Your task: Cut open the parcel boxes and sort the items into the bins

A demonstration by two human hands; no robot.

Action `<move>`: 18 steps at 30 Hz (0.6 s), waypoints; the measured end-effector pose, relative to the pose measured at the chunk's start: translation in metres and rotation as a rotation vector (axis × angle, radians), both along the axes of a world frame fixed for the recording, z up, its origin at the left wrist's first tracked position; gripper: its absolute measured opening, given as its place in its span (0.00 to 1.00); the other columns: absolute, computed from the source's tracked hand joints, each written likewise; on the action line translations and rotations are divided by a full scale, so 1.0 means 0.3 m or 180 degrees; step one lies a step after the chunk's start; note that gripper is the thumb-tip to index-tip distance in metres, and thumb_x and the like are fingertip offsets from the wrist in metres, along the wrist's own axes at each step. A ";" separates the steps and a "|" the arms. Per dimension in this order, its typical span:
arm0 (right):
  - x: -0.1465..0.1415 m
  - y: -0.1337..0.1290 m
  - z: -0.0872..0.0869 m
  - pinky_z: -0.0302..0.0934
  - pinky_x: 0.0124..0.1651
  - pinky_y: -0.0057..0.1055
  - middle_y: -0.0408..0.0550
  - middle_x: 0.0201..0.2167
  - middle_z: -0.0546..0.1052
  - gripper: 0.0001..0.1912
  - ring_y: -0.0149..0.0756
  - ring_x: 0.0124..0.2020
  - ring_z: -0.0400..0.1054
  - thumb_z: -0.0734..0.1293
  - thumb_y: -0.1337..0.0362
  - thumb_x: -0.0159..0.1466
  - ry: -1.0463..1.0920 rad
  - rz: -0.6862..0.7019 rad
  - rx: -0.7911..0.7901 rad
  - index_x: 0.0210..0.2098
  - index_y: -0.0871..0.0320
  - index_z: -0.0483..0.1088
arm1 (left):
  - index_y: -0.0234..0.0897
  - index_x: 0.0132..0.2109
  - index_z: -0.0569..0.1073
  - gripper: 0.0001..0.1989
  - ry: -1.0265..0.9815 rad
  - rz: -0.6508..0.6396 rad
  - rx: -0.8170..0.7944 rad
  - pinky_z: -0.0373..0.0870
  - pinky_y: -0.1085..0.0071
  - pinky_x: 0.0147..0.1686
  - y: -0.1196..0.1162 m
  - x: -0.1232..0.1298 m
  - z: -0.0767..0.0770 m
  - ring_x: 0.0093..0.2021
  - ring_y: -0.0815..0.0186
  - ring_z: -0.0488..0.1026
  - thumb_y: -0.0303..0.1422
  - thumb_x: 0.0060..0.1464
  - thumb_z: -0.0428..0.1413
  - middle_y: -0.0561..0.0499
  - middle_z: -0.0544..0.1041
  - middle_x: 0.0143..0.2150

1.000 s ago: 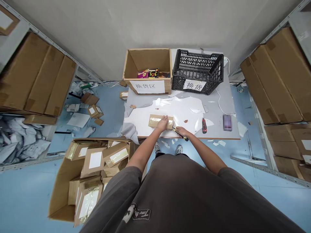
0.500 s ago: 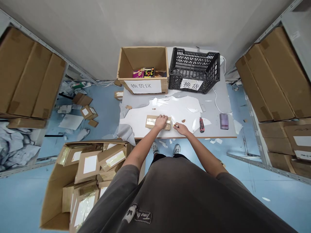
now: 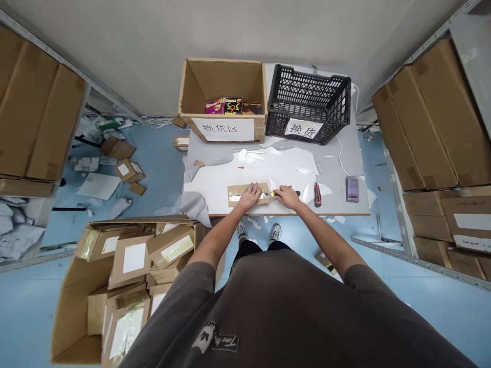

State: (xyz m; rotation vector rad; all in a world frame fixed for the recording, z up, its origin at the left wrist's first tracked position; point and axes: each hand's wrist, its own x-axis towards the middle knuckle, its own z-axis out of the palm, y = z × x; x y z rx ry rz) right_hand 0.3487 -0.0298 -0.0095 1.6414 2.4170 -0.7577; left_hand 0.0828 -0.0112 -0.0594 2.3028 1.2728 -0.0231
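A small brown cardboard box (image 3: 234, 196) with a strip of shiny tape lies near the front edge of the white-covered table. My left hand (image 3: 250, 195) rests on top of it, fingers apart and pressing down. My right hand (image 3: 286, 196) is closed around a dark-handled cutter (image 3: 274, 194) with a yellow part, and its tip points left at the box's right end. A red and black cutter (image 3: 317, 195) lies to the right of my right hand.
Behind stand an open carton (image 3: 223, 130) holding small colourful packs and a black crate (image 3: 309, 132). A purple item (image 3: 352, 189) lies at the table's right. A large carton (image 3: 72, 306) of parcels stands at lower left, with shelves on both sides.
My right hand has turned, and the dark cutter now shows in it, its tip at the box. My left hand stays on the box. The whole view has shifted slightly.
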 end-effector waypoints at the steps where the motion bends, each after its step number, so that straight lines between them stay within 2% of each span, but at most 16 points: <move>1: 0.002 0.010 0.000 0.60 0.58 0.41 0.60 0.54 0.76 0.20 0.53 0.56 0.68 0.62 0.54 0.80 -0.0021 0.0064 0.0000 0.64 0.53 0.76 | 0.39 0.72 0.69 0.29 -0.0032 0.0011 -0.0018 0.56 0.40 0.78 0.000 0.000 -0.003 0.83 0.44 0.53 0.30 0.65 0.55 0.33 0.61 0.81; 6: 0.009 0.066 -0.008 0.60 0.58 0.41 0.61 0.55 0.76 0.20 0.54 0.58 0.66 0.64 0.53 0.80 0.0032 0.0199 -0.0042 0.64 0.54 0.77 | 0.40 0.72 0.69 0.30 -0.0080 -0.0004 -0.0036 0.55 0.41 0.79 0.003 -0.004 0.006 0.83 0.46 0.53 0.29 0.64 0.55 0.35 0.61 0.81; 11: 0.029 0.104 -0.010 0.61 0.59 0.41 0.61 0.55 0.77 0.19 0.54 0.58 0.67 0.64 0.54 0.79 0.0121 0.0098 -0.0022 0.63 0.54 0.77 | 0.42 0.72 0.70 0.31 -0.0104 0.0026 -0.0003 0.56 0.40 0.78 -0.003 -0.005 0.010 0.82 0.44 0.54 0.30 0.63 0.59 0.35 0.62 0.81; 13: 0.047 0.105 -0.008 0.62 0.58 0.41 0.60 0.55 0.78 0.18 0.53 0.58 0.68 0.65 0.55 0.79 0.0222 0.0041 -0.0046 0.61 0.54 0.78 | 0.42 0.71 0.71 0.28 -0.0160 0.0058 0.0061 0.58 0.40 0.78 -0.004 -0.003 0.014 0.81 0.45 0.57 0.30 0.65 0.58 0.36 0.63 0.80; 15: 0.068 0.084 -0.010 0.64 0.57 0.40 0.58 0.53 0.79 0.16 0.51 0.56 0.70 0.66 0.55 0.77 0.0422 -0.0211 -0.0105 0.58 0.54 0.77 | 0.41 0.69 0.73 0.23 -0.0230 0.0098 0.0164 0.62 0.42 0.76 -0.002 -0.004 0.026 0.80 0.47 0.61 0.32 0.70 0.54 0.37 0.67 0.78; 16: 0.074 0.062 -0.013 0.65 0.55 0.39 0.57 0.52 0.79 0.15 0.50 0.54 0.72 0.66 0.54 0.77 0.0587 -0.0485 -0.0153 0.56 0.53 0.77 | 0.41 0.68 0.74 0.21 -0.0273 0.0108 0.0217 0.63 0.45 0.76 0.001 -0.005 0.037 0.78 0.48 0.64 0.33 0.72 0.51 0.38 0.69 0.77; 18: 0.064 -0.006 -0.029 0.68 0.49 0.37 0.52 0.45 0.80 0.15 0.46 0.46 0.74 0.65 0.50 0.76 0.1082 -0.1332 -0.0315 0.53 0.52 0.74 | 0.41 0.66 0.76 0.21 -0.0337 0.0142 0.0301 0.65 0.48 0.74 0.013 -0.015 0.064 0.75 0.50 0.67 0.36 0.75 0.47 0.40 0.71 0.75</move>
